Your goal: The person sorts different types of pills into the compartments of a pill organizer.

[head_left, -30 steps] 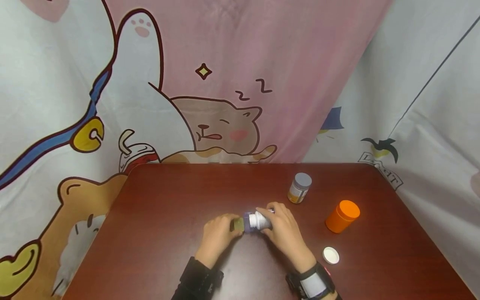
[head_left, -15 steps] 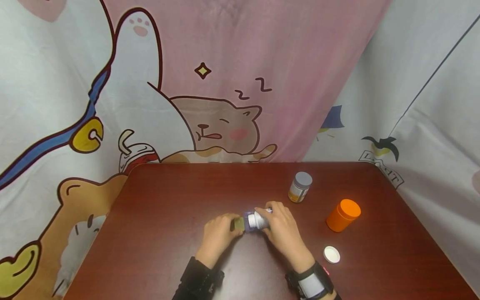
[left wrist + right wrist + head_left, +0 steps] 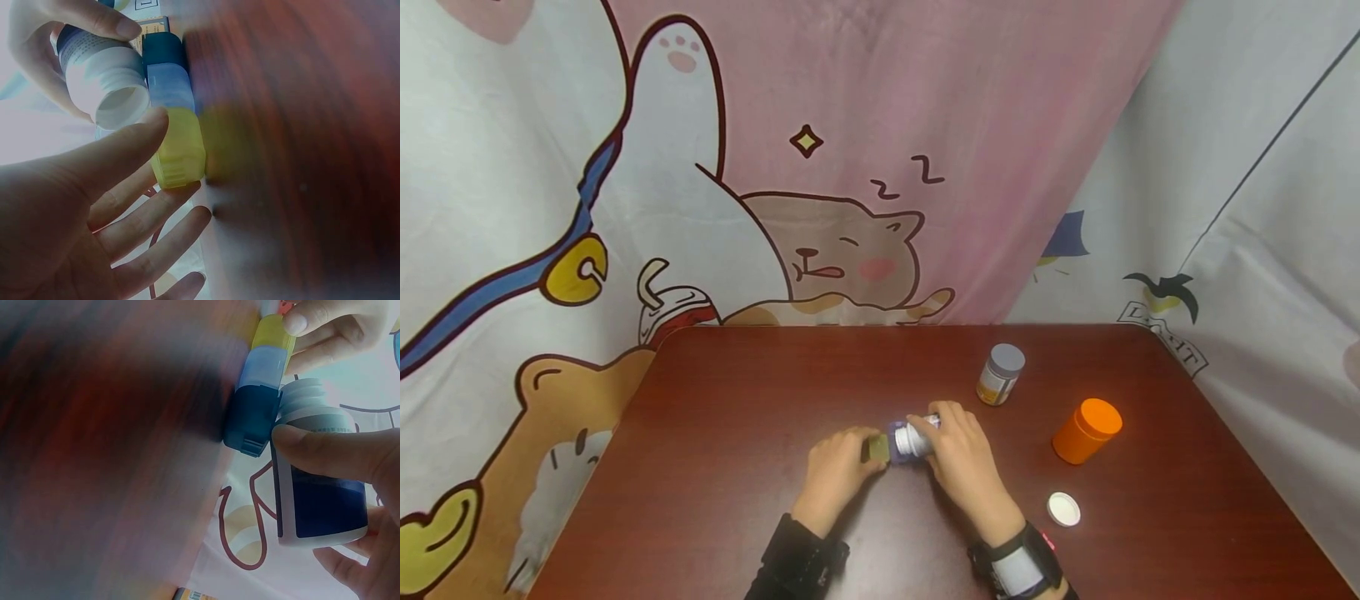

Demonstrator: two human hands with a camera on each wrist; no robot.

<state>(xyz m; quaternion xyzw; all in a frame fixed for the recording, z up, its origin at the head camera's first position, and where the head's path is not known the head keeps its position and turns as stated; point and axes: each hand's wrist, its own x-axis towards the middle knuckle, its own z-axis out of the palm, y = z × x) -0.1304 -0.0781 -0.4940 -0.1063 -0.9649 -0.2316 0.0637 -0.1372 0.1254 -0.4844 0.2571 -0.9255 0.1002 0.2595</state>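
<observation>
My left hand [image 3: 835, 471] pinches the yellow end of a small pill organizer [image 3: 179, 150] between thumb and fingers. The organizer lies low at the table in a row of yellow, pale blue and dark teal compartments. My right hand [image 3: 966, 458] grips a white pill bottle [image 3: 328, 500] with a dark blue label. The bottle is uncapped and tilted, its threaded mouth [image 3: 122, 107] pointing left beside the organizer's pale blue part in the left wrist view. No pills show in the mouth. Part of the bottle is hidden behind the right hand's fingers.
A white cap [image 3: 1063, 509] lies right of my right wrist. An orange bottle [image 3: 1086, 431] with its lid on stands further right, and a grey-lidded jar [image 3: 1001, 374] stands behind the right hand. A patterned curtain [image 3: 850, 167] hangs behind the brown table [image 3: 737, 400].
My right hand and the bottle have shifted slightly left over the organizer. The left hand keeps its hold and has hardly moved.
</observation>
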